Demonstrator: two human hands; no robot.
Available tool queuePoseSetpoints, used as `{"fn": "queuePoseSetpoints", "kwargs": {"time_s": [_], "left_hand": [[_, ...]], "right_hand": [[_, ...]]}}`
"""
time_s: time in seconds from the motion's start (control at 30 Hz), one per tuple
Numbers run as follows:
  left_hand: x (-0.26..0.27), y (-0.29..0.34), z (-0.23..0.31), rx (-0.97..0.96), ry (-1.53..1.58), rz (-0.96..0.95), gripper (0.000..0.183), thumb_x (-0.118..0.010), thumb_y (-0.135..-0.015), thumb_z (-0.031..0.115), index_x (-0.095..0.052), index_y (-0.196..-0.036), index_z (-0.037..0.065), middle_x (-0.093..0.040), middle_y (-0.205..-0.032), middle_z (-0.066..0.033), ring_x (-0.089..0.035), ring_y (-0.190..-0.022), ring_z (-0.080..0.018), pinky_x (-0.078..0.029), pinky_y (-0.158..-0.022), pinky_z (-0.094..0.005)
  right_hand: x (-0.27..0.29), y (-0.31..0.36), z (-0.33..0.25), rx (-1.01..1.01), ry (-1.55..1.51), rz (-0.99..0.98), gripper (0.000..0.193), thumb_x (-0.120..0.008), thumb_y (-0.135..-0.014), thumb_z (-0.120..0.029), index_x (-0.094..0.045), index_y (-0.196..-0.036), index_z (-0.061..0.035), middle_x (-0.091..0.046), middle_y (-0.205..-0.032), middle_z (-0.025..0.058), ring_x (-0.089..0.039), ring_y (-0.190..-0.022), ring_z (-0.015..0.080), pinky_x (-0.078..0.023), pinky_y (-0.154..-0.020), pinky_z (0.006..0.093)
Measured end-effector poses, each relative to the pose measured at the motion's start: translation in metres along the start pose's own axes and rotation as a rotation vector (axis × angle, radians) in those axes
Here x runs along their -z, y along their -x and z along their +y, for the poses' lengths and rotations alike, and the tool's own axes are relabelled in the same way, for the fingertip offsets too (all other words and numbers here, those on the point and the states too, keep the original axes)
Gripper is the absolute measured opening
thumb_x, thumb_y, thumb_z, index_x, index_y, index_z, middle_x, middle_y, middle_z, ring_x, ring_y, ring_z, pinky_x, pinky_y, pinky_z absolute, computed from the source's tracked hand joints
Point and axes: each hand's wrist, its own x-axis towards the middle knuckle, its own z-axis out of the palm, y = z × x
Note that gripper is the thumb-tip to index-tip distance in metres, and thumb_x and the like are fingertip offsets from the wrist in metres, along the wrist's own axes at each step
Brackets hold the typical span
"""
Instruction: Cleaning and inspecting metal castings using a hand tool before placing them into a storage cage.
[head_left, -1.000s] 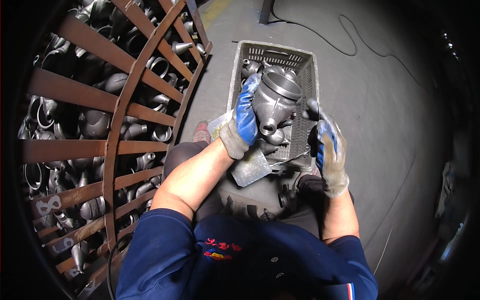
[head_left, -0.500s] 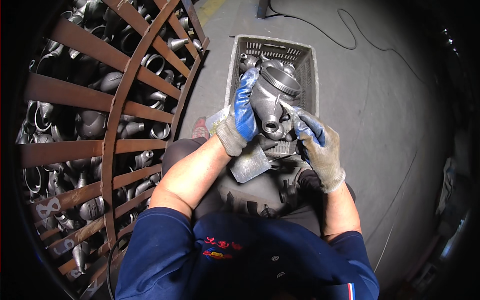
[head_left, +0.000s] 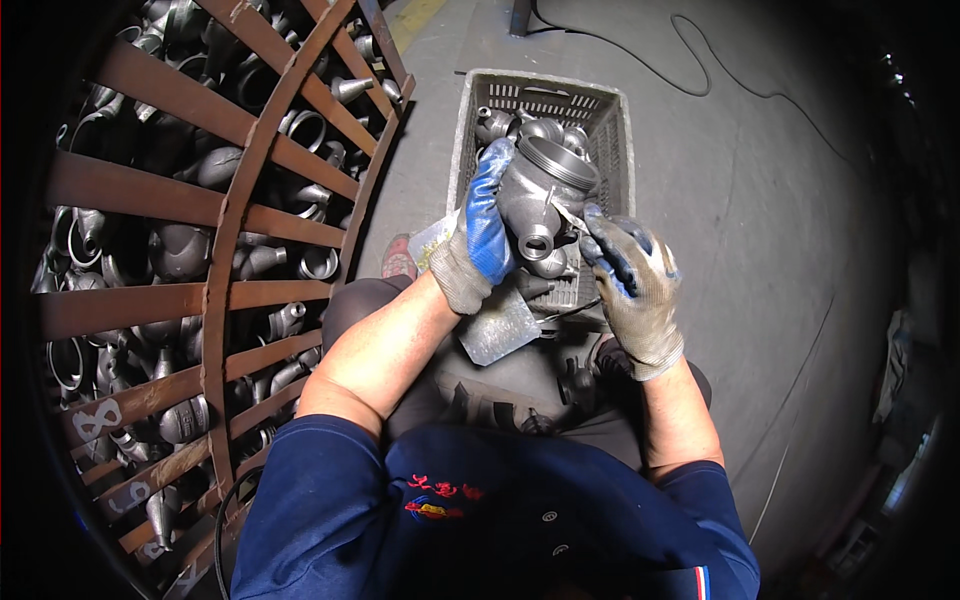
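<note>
My left hand (head_left: 487, 222), in a blue-coated knit glove, is closed round the left side of a grey metal casting (head_left: 530, 203). The casting has a wide ribbed round mouth turned away from me and a small round outlet pointing toward me. To its right, my right hand (head_left: 637, 285) in a worn grey-and-blue glove has curled fingers closed on a thin pale tool (head_left: 572, 217). The tool's tip meets the casting's side near the outlet; most of it is hidden by the fingers. Beneath the casting stands a grey plastic crate (head_left: 628, 150) with more castings (head_left: 492, 124).
On the left rises a rusty barred metal bin (head_left: 225, 240) full of similar castings. A flat grey metal plate (head_left: 500, 328) lies between my knees and the crate. A black cable (head_left: 700, 62) snakes over the floor at the far right.
My right hand has shifted slightly and its fingers have loosened a little. The casting has moved a touch left, still in my left hand.
</note>
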Motion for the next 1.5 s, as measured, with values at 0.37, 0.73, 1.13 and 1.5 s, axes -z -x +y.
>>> {"fn": "queuePoseSetpoints", "kwargs": {"time_s": [0.37, 0.73, 1.13, 1.5], "left_hand": [[0.001, 0.002, 0.001, -0.001, -0.038, 0.000, 0.049, -0.031, -0.095, 0.043, -0.043, -0.126, 0.006, -0.052, -0.120, -0.0123, -0.055, -0.107, -0.0230, -0.046, -0.093, -0.0366], [0.002, -0.001, 0.000, 0.047, 0.014, -0.026, 0.056, -0.036, -0.092, 0.047, -0.038, -0.131, 0.007, -0.048, -0.125, -0.0122, -0.052, -0.112, -0.0237, -0.043, -0.097, -0.0370], [0.002, -0.001, -0.002, 0.062, 0.074, -0.025, 0.054, -0.036, -0.093, 0.045, -0.037, -0.131, 0.007, -0.047, -0.127, -0.0121, -0.050, -0.114, -0.0238, -0.041, -0.099, -0.0372], [0.003, 0.001, 0.003, 0.038, -0.011, 0.000, 0.057, -0.037, -0.091, 0.050, -0.039, -0.129, 0.007, -0.051, -0.120, -0.0138, -0.056, -0.104, -0.0221, -0.050, -0.087, -0.0351]], "right_hand": [[0.006, -0.001, 0.002, -0.040, 0.086, -0.104, 0.034, -0.067, -0.072, -0.010, -0.063, -0.105, -0.0144, -0.059, -0.089, 0.0085, -0.058, -0.083, 0.0284, -0.048, -0.070, 0.0371], [0.019, -0.002, -0.004, -0.075, -0.028, -0.036, 0.025, -0.068, -0.069, -0.004, -0.065, -0.094, -0.0056, -0.065, -0.091, 0.0111, -0.060, -0.080, 0.0272, -0.045, -0.075, 0.0336], [0.015, -0.004, 0.001, -0.408, -0.244, -0.132, 0.023, -0.065, -0.076, -0.007, -0.064, -0.099, -0.0053, -0.064, -0.097, 0.0117, -0.062, -0.088, 0.0234, -0.048, -0.079, 0.0321], [0.022, -0.001, -0.001, -0.165, -0.257, -0.135, 0.034, -0.059, -0.076, -0.003, -0.061, -0.110, -0.0035, -0.063, -0.097, 0.0120, -0.062, -0.080, 0.0206, -0.048, -0.074, 0.0295]]}}
